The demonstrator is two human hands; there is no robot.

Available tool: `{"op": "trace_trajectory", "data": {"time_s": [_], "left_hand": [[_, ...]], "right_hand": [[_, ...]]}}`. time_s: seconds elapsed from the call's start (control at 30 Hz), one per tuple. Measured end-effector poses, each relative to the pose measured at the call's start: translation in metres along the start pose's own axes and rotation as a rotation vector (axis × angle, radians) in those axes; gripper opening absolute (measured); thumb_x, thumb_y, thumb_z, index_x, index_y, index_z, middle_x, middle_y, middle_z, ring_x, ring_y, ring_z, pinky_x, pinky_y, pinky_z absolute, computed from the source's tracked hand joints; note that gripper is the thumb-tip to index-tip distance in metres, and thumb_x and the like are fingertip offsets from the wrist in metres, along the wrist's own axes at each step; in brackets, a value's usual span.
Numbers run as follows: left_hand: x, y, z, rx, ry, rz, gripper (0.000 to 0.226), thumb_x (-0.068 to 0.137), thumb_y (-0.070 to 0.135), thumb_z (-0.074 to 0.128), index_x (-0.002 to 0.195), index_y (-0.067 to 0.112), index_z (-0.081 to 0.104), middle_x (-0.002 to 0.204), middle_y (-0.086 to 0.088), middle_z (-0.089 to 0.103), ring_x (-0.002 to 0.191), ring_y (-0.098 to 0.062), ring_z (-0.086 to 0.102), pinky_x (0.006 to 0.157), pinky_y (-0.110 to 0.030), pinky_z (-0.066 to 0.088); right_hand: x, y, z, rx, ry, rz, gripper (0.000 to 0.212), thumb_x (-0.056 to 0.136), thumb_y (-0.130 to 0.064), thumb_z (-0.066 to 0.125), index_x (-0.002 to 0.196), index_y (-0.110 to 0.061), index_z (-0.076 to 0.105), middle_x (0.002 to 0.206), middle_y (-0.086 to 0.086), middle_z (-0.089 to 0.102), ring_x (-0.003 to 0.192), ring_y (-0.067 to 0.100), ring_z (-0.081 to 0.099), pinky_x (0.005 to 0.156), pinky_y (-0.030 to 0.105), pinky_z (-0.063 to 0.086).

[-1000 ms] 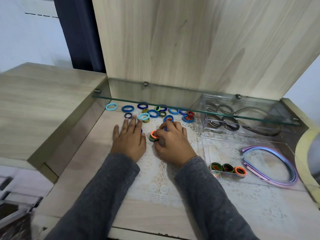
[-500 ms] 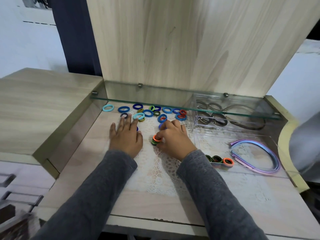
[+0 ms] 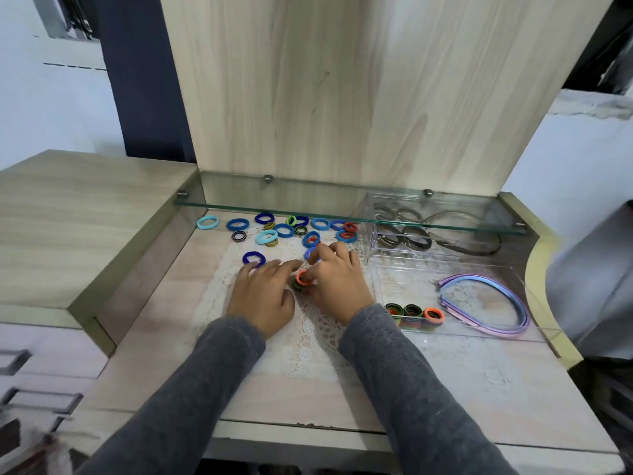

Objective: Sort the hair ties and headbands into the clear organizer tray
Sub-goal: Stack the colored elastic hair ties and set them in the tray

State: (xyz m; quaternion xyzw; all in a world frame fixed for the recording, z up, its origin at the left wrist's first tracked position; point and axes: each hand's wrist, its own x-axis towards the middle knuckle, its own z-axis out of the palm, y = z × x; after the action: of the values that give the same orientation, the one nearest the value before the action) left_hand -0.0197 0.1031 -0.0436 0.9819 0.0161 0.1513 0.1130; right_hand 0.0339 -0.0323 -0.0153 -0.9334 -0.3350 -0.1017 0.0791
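Orange elastic tops the small stack of hair ties (image 3: 302, 279) at the centre of the lace doily (image 3: 308, 341).

Grip, right hand (image 3: 339, 286): fingers curled, thumb and fingertips pinching the stack at its sides. A blue hair tie (image 3: 310, 252) lies at the far fingertips; held or merely touched, cannot tell.

Support, left hand (image 3: 262, 299): palm down on the doily, fingers nearly straight and spread, holding nothing. Its index fingertip reaches the stack's left side, probably steadying the rings so they stay aligned while the right hand closes.

Clear organizer tray (image 3: 411, 279) sits just right of the hands. In its near-left corner stands a row of sorted hair ties (image 3: 414, 310), 2 dark green tops and 1 orange top visible. Judgement: ties are bundled on the desk, then carried as 1 unit, saving trips.

The wide front compartment holds purple and blue headbands (image 3: 493, 315), laid flat because their arc needs the width. The rear section, under the glass shelf (image 3: 274, 208), holds dark headbands (image 3: 445, 242).

Unsorted: well over 10 loose hair ties (image 3: 284, 230) in a band below the shelf edge, mostly blue; 1 dark blue hair tie (image 3: 253, 258) lies apart, just beyond the left fingers.

Progress estimate: under half. Next move likely a lift rightward over the tray wall. Risk: the stack splays if the pinch is slack.
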Motion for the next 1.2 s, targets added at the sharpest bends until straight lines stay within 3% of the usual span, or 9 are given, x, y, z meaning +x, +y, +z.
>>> {"op": "trace_trajectory", "data": {"time_s": [0.33,0.53,0.6,0.7,0.83,0.93,1.03,1.13,1.2], "left_hand": [[-0.018,0.028,-0.018,-0.283,-0.067,-0.091,0.057,0.088,0.0,0.043,0.138,0.028,0.047,0.137,0.008,0.054,0.124,-0.016,0.042,0.112,-0.024,0.016],[-0.019,0.048,-0.023,-0.361,-0.031,-0.113,0.055,0.088,0.0,0.046,0.137,0.025,0.05,0.108,0.001,0.06,0.099,-0.015,0.046,0.11,-0.034,0.031],[-0.017,0.056,-0.024,-0.389,-0.034,-0.114,0.056,0.088,0.0,0.046,0.137,0.026,0.049,0.098,0.007,0.05,0.106,-0.018,0.047,0.109,-0.037,0.033],[-0.01,0.067,-0.022,-0.437,-0.044,-0.096,0.057,0.086,0.003,0.047,0.137,0.028,0.049,0.11,0.003,0.059,0.117,-0.025,0.046,0.105,-0.039,0.038],[0.0,0.084,-0.016,-0.479,-0.034,-0.024,0.057,0.084,0.005,0.047,0.134,0.031,0.051,0.122,0.004,0.063,0.115,-0.024,0.05,0.103,-0.042,0.04],[0.004,0.102,-0.015,-0.479,-0.041,0.026,0.054,0.087,0.006,0.046,0.136,0.028,0.05,0.118,0.006,0.062,0.108,-0.02,0.05,0.107,-0.043,0.035],[0.005,0.116,-0.013,-0.495,-0.055,0.043,0.05,0.094,0.004,0.04,0.139,0.025,0.047,0.111,0.005,0.053,0.097,-0.007,0.034,0.111,-0.034,0.023],[0.008,0.117,-0.003,-0.509,-0.083,0.108,0.053,0.092,0.01,0.033,0.14,0.027,0.046,0.142,0.003,0.05,0.125,-0.006,0.029,0.113,-0.026,0.01],[0.01,0.11,0.009,-0.444,-0.086,0.16,0.063,0.082,0.018,0.03,0.143,0.03,0.043,0.148,0.0,0.044,0.14,-0.007,0.026,0.116,-0.031,0.006]], "right_hand": [[-0.014,0.004,-0.011,-0.011,-0.019,-0.003,0.027,0.091,-0.04,0.056,0.111,-0.029,0.071,0.126,-0.001,0.049,0.118,0.026,0.035,0.096,0.038,0.027],[-0.022,0.015,-0.03,-0.035,-0.024,0.001,0.024,0.092,-0.037,0.056,0.11,-0.031,0.07,0.124,-0.002,0.048,0.117,0.025,0.033,0.096,0.037,0.026],[-0.026,0.023,-0.04,-0.043,-0.02,0.006,0.022,0.09,-0.038,0.059,0.108,-0.033,0.071,0.122,-0.003,0.048,0.117,0.024,0.033,0.096,0.037,0.026],[-0.031,0.035,-0.054,-0.061,-0.019,0.035,0.023,0.088,-0.041,0.062,0.108,-0.034,0.07,0.121,-0.004,0.048,0.119,0.023,0.032,0.098,0.037,0.027],[-0.038,0.055,-0.071,-0.081,-0.035,0.06,0.023,0.086,-0.043,0.064,0.106,-0.036,0.07,0.121,-0.004,0.048,0.116,0.022,0.034,0.098,0.037,0.028],[-0.045,0.071,-0.079,-0.109,-0.059,0.09,0.022,0.085,-0.043,0.065,0.105,-0.039,0.07,0.12,-0.004,0.049,0.115,0.023,0.034,0.1,0.04,0.03],[-0.051,0.084,-0.082,-0.11,-0.1,0.121,0.022,0.085,-0.043,0.066,0.106,-0.041,0.069,0.12,-0.004,0.049,0.114,0.023,0.034,0.1,0.038,0.03],[-0.055,0.094,-0.08,-0.087,-0.139,0.151,0.023,0.085,-0.043,0.066,0.107,-0.039,0.069,0.121,-0.003,0.049,0.115,0.024,0.035,0.099,0.037,0.028],[-0.057,0.099,-0.076,-0.061,-0.162,0.178,0.024,0.085,-0.041,0.067,0.108,-0.037,0.069,0.123,-0.002,0.049,0.12,0.025,0.034,0.102,0.039,0.027]]}}
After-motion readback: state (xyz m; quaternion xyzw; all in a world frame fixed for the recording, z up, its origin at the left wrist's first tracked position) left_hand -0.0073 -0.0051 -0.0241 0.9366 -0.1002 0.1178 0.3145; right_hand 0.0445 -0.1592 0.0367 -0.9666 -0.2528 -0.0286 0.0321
